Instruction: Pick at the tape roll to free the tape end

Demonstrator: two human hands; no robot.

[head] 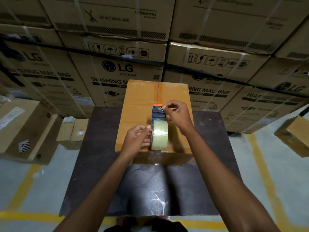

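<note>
- Head view: the dispenser (pixel 158 113) stands on the box (pixel 142 114), which sits on the dark tabletop (pixel 100 164); its tape roll (pixel 159 135) is nearest the person.
- The left hand (pixel 138 139) grasps the roll's side, fingers curled round it.
- The right hand (pixel 177 114) pinches at the dispenser's cutter end.
- Risks, as I judge them: fingertips by the toothed blade could be nicked; the pinched tape end may stick to itself or wander off the seam (pixel 157 92); the box could slide if pulled.
</note>
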